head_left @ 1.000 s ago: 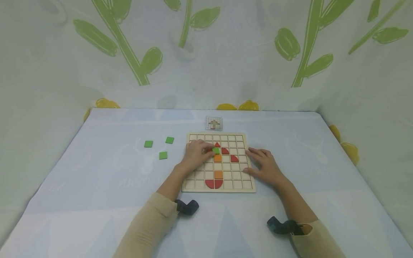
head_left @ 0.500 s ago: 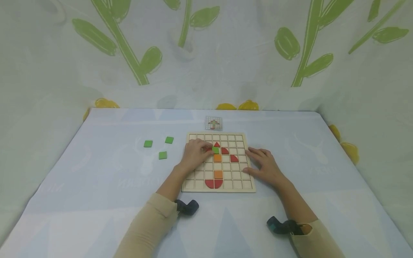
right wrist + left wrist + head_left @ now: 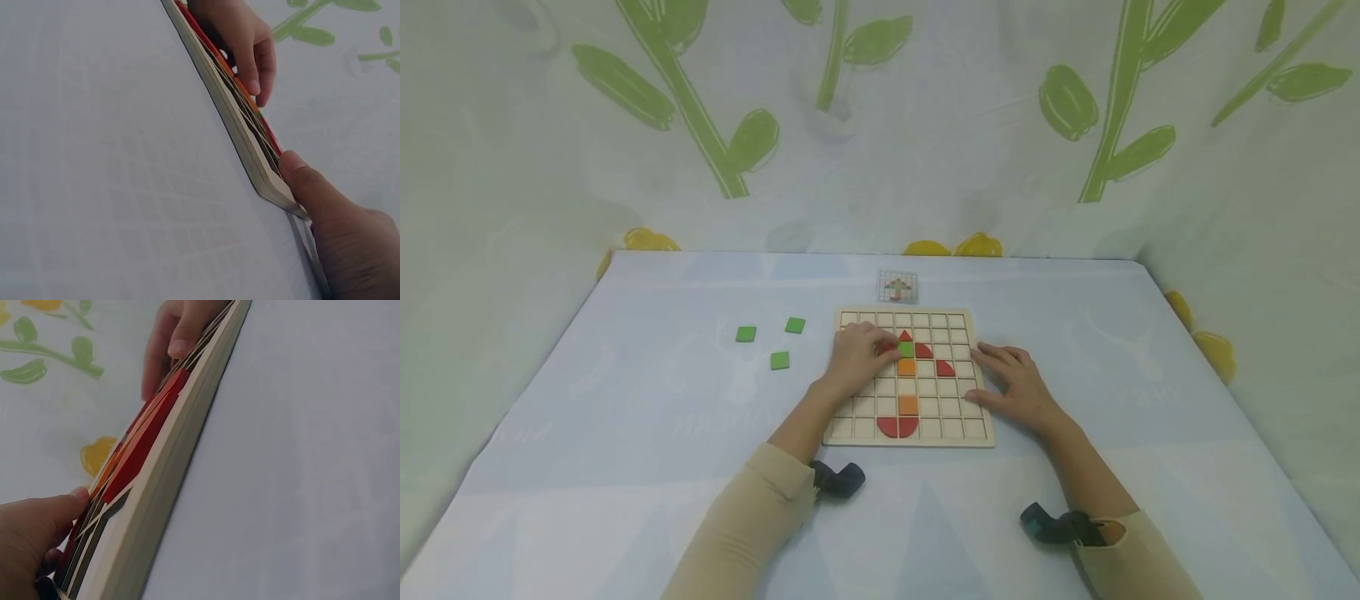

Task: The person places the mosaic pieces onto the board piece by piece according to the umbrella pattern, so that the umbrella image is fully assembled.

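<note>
A wooden grid board (image 3: 940,421) lies on the table with coloured pieces in its cells. One green square tile (image 3: 906,350) sits in a cell below a red triangle (image 3: 905,337) and above an orange square (image 3: 907,367). My left hand (image 3: 856,358) reaches over the board's left side, thumb and fingertips right at the green tile's left edge. Its fingers partly cover a red piece (image 3: 885,347). My right hand (image 3: 1021,392) rests at the board's right edge, fingers spread; in the right wrist view its thumb (image 3: 303,178) touches the rim near a corner.
Several loose items lie about: green square tiles (image 3: 780,361) left of the board, and a small pattern card (image 3: 897,287) behind it. On the board are red quarter-circles (image 3: 887,427) and another orange square (image 3: 908,406). A leaf-printed wall (image 3: 940,150) rises behind the table.
The green tile has shifted slightly right and down from my left fingertips and now lies squared in its cell. My right hand has stayed in place.
</note>
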Available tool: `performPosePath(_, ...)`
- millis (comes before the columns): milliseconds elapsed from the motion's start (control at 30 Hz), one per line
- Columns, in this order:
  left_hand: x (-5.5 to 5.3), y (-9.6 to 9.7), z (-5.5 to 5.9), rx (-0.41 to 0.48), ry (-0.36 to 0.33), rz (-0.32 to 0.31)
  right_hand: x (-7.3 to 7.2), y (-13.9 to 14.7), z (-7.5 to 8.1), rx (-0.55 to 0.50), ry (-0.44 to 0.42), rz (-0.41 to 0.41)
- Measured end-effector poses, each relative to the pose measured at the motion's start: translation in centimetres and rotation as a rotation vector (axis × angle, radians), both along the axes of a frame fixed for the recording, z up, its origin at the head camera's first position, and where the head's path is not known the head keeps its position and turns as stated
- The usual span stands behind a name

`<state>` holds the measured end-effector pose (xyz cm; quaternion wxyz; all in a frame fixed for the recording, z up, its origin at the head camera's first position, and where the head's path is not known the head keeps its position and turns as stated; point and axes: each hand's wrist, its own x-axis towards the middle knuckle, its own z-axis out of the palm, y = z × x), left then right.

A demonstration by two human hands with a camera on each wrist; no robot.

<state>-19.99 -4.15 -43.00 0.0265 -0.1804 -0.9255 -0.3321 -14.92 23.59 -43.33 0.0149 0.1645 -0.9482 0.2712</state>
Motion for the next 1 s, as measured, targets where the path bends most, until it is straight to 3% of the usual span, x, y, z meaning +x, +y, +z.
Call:
performPosePath(600, 0.5, -0.6, 0.6, -0.013, 0.017, -0.011, 0.0, 0.0, -0.1, 0.007, 0.006, 0.008)
performPosePath(1000, 1.5, -2.4, 0.8, 0.086, -0.130, 0.031, -0.1, 0.0, -0.2, 0.007, 0.004, 0.012)
